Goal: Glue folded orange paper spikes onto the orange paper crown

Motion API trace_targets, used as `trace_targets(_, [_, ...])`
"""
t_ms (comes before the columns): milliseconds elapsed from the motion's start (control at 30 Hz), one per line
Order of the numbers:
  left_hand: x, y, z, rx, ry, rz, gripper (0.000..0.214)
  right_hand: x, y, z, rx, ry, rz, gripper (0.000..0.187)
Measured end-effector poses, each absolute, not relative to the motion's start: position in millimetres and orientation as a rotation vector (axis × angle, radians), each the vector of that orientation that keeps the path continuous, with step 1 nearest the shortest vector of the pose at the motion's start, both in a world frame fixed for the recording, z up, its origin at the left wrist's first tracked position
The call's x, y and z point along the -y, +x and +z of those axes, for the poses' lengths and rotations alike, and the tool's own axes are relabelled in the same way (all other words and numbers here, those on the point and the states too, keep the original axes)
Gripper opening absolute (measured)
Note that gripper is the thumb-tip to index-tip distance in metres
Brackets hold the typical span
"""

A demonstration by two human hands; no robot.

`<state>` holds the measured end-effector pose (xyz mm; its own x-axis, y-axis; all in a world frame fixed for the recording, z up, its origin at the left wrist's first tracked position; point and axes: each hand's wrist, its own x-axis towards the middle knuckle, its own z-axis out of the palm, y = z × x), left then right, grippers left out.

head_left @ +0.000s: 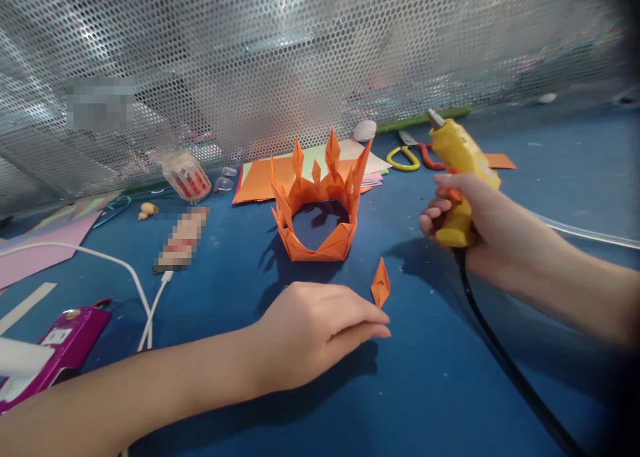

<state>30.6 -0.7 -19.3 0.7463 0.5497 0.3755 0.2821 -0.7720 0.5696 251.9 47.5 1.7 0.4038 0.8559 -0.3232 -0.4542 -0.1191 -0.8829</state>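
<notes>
An orange folded-paper crown [320, 210] stands on the blue table [430, 377] in the middle. A small orange folded paper spike [381, 283] stands just in front of it, to the right. My left hand [313, 330] reaches in from the lower left, fingers pressed together in a pinch at the spike's base. My right hand [475, 223] is wrapped round the grip of a yellow glue gun [457, 163], its nozzle pointing up and back. The gun's black cord [505, 363] trails toward the lower right.
Orange and coloured paper sheets [260, 177] lie behind the crown, with yellow- and red-handled scissors [415, 155] to their right. A perforated metal screen [300, 57] walls the back. A small jar [186, 175], white cable [145, 297], pink sheets [35, 250] and a magenta device [65, 343] sit left.
</notes>
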Motion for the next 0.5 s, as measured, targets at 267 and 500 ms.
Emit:
trace_targets(267, [-1.1,35.8,-23.5,-0.56,2.91,0.452,0.043,-49.5,257.3,-5.1,0.622,-1.177,1.077,0.024])
trace_targets(500, [2.0,16.9,-4.7,-0.599,3.032,0.26,0.024,-50.1,265.1,-10.3,0.959,-1.154,0.882,0.028])
